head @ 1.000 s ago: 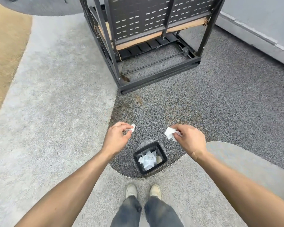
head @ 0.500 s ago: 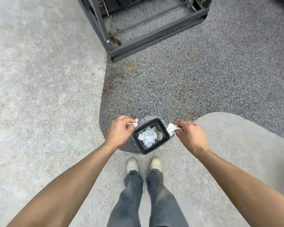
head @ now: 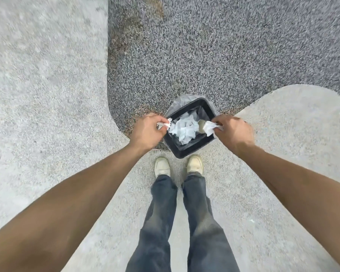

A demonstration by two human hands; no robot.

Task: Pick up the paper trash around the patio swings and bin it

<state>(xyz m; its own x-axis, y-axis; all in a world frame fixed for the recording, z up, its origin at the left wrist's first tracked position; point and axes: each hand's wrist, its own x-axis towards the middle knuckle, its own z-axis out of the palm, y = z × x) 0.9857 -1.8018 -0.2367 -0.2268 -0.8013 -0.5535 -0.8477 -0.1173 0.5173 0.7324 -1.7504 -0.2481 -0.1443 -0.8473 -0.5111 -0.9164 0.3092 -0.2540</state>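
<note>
Both hands have come in from beside the bin to over its rim, and the swing frame has dropped out of sight. The left hand (head: 147, 130) pinches a small paper scrap (head: 164, 124) above the bin's left edge; the right hand (head: 233, 132) grips a crumpled white paper wad (head: 210, 128) above its right edge. The black rectangular bin (head: 186, 152), lined with a thin clear bag (head: 180, 102), holds a heap of crumpled white papers (head: 184, 129). It stands where dark speckled gravel paving (head: 224, 55) meets smooth pale concrete (head: 47, 95).
</note>
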